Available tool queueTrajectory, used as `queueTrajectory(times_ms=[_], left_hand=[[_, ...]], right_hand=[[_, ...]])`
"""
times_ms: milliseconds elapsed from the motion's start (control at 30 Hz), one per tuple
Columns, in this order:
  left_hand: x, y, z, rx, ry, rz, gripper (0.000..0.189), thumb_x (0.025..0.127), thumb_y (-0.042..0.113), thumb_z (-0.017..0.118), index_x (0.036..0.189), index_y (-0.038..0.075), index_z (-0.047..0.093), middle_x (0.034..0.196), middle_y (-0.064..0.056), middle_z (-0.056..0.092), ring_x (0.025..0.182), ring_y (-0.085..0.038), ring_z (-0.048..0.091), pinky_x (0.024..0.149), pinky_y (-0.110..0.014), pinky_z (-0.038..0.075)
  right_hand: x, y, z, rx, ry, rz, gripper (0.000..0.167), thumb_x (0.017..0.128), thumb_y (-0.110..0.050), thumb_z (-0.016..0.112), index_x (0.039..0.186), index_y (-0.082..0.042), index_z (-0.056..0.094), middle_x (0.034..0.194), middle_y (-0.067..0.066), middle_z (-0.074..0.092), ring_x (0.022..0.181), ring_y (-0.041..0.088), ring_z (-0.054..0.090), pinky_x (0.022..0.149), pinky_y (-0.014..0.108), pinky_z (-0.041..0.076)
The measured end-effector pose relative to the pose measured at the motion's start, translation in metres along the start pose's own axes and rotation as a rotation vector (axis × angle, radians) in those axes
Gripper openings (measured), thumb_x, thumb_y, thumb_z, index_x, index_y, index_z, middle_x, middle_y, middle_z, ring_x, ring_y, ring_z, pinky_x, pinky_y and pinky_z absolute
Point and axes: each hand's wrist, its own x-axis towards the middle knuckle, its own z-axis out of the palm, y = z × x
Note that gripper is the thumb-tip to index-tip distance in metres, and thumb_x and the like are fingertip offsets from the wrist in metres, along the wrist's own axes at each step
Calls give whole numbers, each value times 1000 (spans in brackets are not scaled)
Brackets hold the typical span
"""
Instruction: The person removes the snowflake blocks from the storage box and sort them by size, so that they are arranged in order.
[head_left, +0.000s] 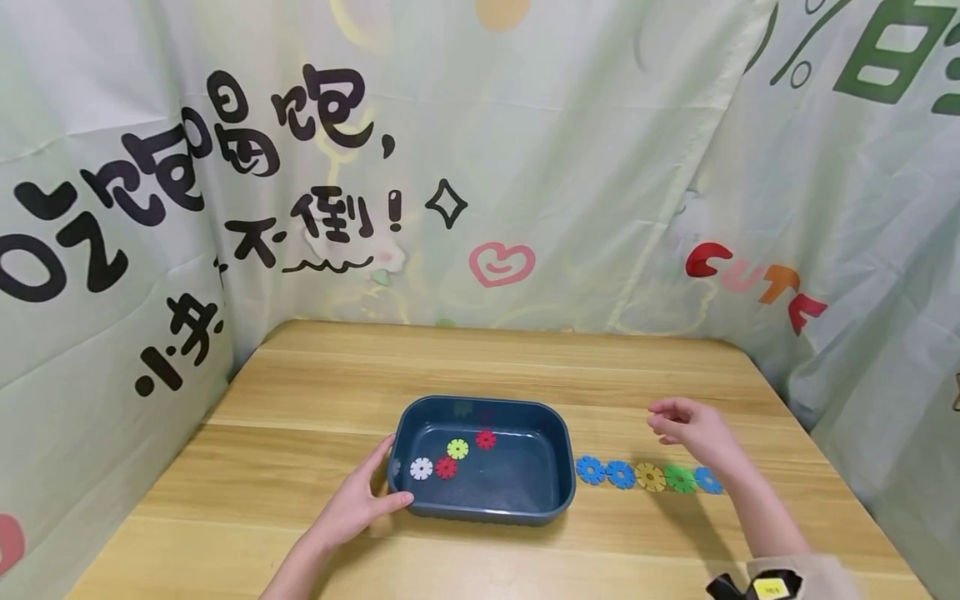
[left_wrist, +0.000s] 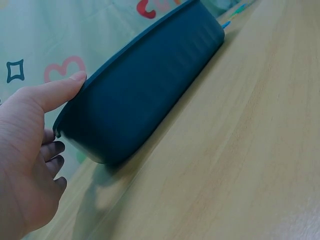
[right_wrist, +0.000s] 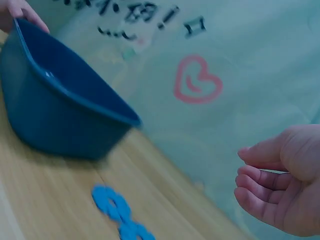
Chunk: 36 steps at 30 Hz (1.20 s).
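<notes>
A dark blue plastic basin point(head_left: 517, 500) stands on the wooden table. Inside lie a white snowflake disc point(head_left: 422, 468), a yellow-green disc point(head_left: 457, 449) and two red discs point(head_left: 446, 467). My left hand point(head_left: 363, 504) holds the basin's left end; in the left wrist view its thumb lies on the rim, the fingers bent below it. Raised over the table on the right, my right hand point(head_left: 693, 429) has loosely bent fingers, with nothing seen between them in the right wrist view. Below it runs a row of flat snowflake discs: blue point(head_left: 590, 470), blue, yellow point(head_left: 649, 477), green point(head_left: 681, 479) and blue.
The wooden table point(head_left: 322, 358) reaches back to a printed curtain point(head_left: 570, 167), which also hangs along both sides. The disc row starts close to the basin's right end and runs to the right, partly behind my right forearm point(head_left: 768, 512).
</notes>
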Motion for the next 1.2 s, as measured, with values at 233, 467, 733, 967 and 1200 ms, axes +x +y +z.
queueTrajectory(times_ms=[233,467,733,967,1200], left_hand=[[0,0,-1,-11,-11,9,87,74,25,78,145,8,31,146,-22,28,133,-45,23,102,-65,17],[0,0,-1,-2,-7,2,87,74,26,78,145,10,31,146,-22,29,132,-44,24,102,-65,18],[-1,1,0,7,4,-10,87,73,26,78,145,10,31,146,-22,29,132,-45,25,101,-66,18],[-1,1,1,12,-1,-26,88,74,28,78,145,10,31,146,-22,29,132,-45,24,101,-66,18],[-1,2,-1,11,-2,-30,88,74,28,78,145,10,30,147,-22,28,132,-45,23,101,-66,18]], right_hand=[[15,-37,35,100,-115,-87,33,89,-7,60,114,14,53,96,17,62,85,25,61,72,34,54],[29,-66,76,139,-220,-134,30,87,-3,62,110,14,56,92,15,63,85,32,62,72,39,54],[44,-77,127,168,-295,-122,32,86,-5,64,113,12,57,96,15,65,83,24,63,73,43,54],[55,-73,162,97,-325,-110,31,85,-4,65,112,9,60,101,18,64,84,20,62,71,32,54],[61,-72,179,-34,-303,-165,30,82,-3,68,109,5,63,102,16,65,92,26,61,76,35,52]])
